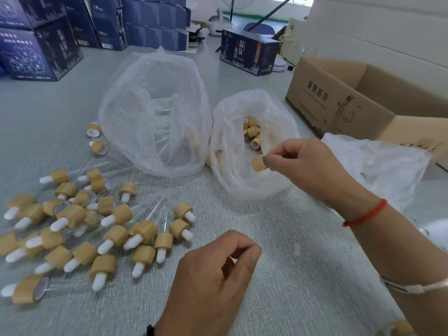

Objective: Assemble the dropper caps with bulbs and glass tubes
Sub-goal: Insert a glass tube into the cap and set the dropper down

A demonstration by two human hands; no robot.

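My right hand (305,163) pinches a bamboo-coloured cap (258,162) between thumb and fingertip, just over the mouth of a small clear plastic bag (232,180) that holds several more caps (252,132). A larger clear bag (135,105) to its left holds glass tubes (162,105). A pile of assembled droppers (80,226), each with a cap, a white bulb and a glass tube, lies at the left on the grey surface. My left hand (213,275) hovers low in the middle with fingers curled; nothing shows in it.
An open brown cardboard box (339,100) stands at the right, with a crumpled plastic bag (378,166) in front of it. Dark blue printed cartons (38,49) are stacked at the back left, and one more blue carton (247,52) sits at the back centre.
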